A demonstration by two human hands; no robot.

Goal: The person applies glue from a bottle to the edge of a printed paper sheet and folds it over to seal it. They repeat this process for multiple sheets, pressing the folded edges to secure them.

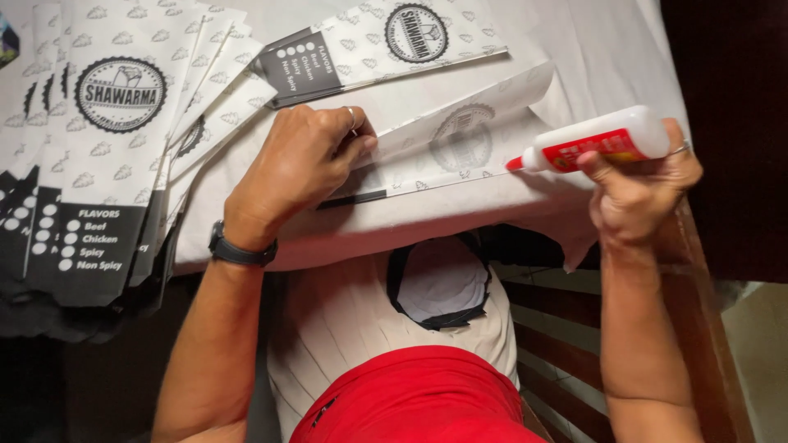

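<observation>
My left hand [300, 160] presses down on a white printed paper sheet [460, 143] lying face down near the table's front edge, fingers curled on its left end. My right hand [636, 184] grips a white glue bottle [595, 143] with a red label, held sideways, its red nozzle pointing left at the sheet's right edge. A ring shows on each hand, and a dark watch sits on my left wrist.
A fanned stack of printed paper bags [119, 139] with black bottoms lies at the left. One more printed bag [377, 45] lies at the back. White cloth [591, 49] covers the table. A wooden bench [698, 328] runs below right.
</observation>
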